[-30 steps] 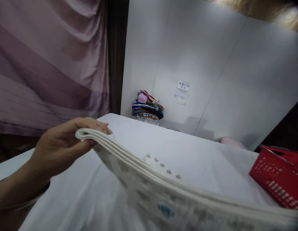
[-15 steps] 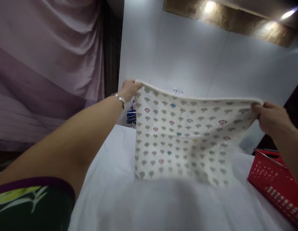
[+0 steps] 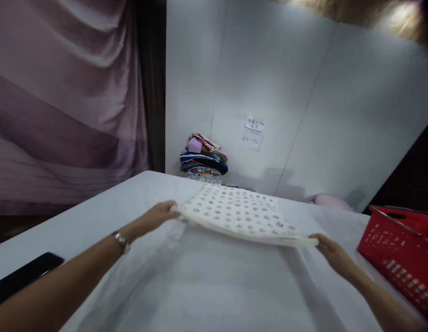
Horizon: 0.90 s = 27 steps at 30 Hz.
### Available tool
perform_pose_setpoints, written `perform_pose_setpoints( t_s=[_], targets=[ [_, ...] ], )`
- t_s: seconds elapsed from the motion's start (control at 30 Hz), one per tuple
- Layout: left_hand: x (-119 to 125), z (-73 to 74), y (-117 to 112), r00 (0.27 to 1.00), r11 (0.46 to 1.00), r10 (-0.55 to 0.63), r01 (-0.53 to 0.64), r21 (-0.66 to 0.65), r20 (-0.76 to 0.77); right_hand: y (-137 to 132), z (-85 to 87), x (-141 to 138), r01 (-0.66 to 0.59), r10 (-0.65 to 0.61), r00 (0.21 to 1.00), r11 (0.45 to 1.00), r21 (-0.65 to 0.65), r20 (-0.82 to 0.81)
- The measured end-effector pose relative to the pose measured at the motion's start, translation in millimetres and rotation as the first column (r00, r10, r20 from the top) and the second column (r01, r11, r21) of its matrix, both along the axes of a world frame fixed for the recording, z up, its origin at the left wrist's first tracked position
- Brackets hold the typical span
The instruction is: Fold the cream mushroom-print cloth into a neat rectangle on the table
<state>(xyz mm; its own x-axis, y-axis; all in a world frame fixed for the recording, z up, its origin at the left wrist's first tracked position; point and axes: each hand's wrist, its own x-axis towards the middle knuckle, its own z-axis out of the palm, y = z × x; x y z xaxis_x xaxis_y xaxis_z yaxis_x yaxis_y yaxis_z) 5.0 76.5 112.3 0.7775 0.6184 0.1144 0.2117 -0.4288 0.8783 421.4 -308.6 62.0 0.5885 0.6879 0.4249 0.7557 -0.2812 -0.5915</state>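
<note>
A white cloth (image 3: pixel 239 213) printed with small coloured shapes lies nearly flat, just above the white-covered table (image 3: pixel 207 286). My left hand (image 3: pixel 159 215) pinches its near left corner, a bracelet on that wrist. My right hand (image 3: pixel 330 254) grips the near right corner. Both arms are stretched forward over the table, and the cloth's far edge rests on the table surface.
A red plastic basket (image 3: pixel 401 251) stands at the right edge of the table. A stack of folded clothes (image 3: pixel 203 157) sits at the far end against the white wall, under paper notes (image 3: pixel 252 133). A dark phone (image 3: pixel 23 276) lies at the near left. A mauve curtain (image 3: pixel 62 92) hangs on the left.
The cloth was held up spread in front of me half a second ago; both hands have brought it down and forward, so it now lies almost flat on the table.
</note>
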Motion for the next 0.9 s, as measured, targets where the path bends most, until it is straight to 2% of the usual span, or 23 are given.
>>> perform_pose_setpoints(
  t_s=[0.03, 0.07, 0.1, 0.13, 0.2, 0.3, 0.37, 0.53, 0.63, 0.7, 0.77, 0.8, 0.9],
  targets=[
    [-9.7, -26.2, -7.6, 0.998, 0.998, 0.006, -0.009, -0.058, -0.068, -3.9, -23.0, -12.1, -0.098, 0.09, 0.991, 0.992, -0.081, -0.101],
    [-19.5, -46.7, -15.1, 0.994, 0.994, 0.008, -0.02, -0.112, -0.107, -9.0, -40.3, -23.8, -0.156, 0.128, 0.974, 0.976, -0.148, -0.187],
    [-29.3, -61.0, -21.8, 0.993, 0.989, 0.015, -0.031, -0.142, -0.114, -15.1, -51.7, -34.1, -0.175, 0.126, 0.961, 0.967, -0.186, -0.247],
    [-38.5, -69.1, -27.5, 0.995, 0.987, 0.024, -0.039, -0.156, -0.1, -21.8, -57.7, -42.5, -0.173, 0.115, 0.955, 0.965, -0.197, -0.275],
    [-54.8, -71.3, -35.3, 0.996, 0.988, 0.048, -0.057, -0.14, -0.071, -35.4, -58.9, -53.6, -0.14, 0.085, 0.96, 0.971, -0.192, -0.268],
    [-71.3, -62.7, -41.1, 0.996, 0.992, 0.029, -0.038, -0.118, -0.079, -50.9, -56.7, -62.0, -0.119, 0.075, 0.974, 0.973, -0.198, -0.213],
    [-76.5, -62.7, -45.1, 0.992, 0.992, 0.0, -0.015, -0.122, -0.123, -56.2, -63.7, -66.2, -0.121, 0.083, 0.981, 0.969, -0.217, -0.175],
    [-80.0, -80.7, -59.5, 0.978, 0.997, 0.003, -0.02, -0.08, -0.211, -64.4, -95.8, -74.2, -0.082, 0.082, 0.997, 0.974, -0.213, -0.009],
    [-84.0, -90.4, -64.8, 0.976, 1.0, 0.021, -0.023, -0.006, -0.216, -71.8, -108.8, -76.6, -0.094, 0.107, 0.992, 0.979, -0.182, 0.068],
    [-86.8, -95.8, -67.1, 0.971, 0.995, 0.054, -0.033, 0.095, -0.233, -75.9, -114.2, -77.0, -0.117, 0.138, 0.982, 0.98, -0.158, 0.13],
    [-87.7, -100.6, -70.8, 0.964, 0.955, 0.086, -0.009, 0.297, -0.25, -78.0, -117.3, -76.9, -0.138, 0.169, 0.961, 0.979, -0.153, 0.218],
    [-87.1, -102.5, -73.7, 0.962, 0.908, 0.096, 0.021, 0.419, -0.256, -78.3, -117.9, -76.9, -0.152, 0.191, 0.945, 0.975, -0.16, 0.266],
    [-79.5, -105.2, -87.2, 0.958, 0.706, 0.094, 0.128, 0.696, -0.271, -77.5, -115.8, -79.3, -0.166, 0.233, 0.878, 0.967, -0.191, 0.418]
  ],
)
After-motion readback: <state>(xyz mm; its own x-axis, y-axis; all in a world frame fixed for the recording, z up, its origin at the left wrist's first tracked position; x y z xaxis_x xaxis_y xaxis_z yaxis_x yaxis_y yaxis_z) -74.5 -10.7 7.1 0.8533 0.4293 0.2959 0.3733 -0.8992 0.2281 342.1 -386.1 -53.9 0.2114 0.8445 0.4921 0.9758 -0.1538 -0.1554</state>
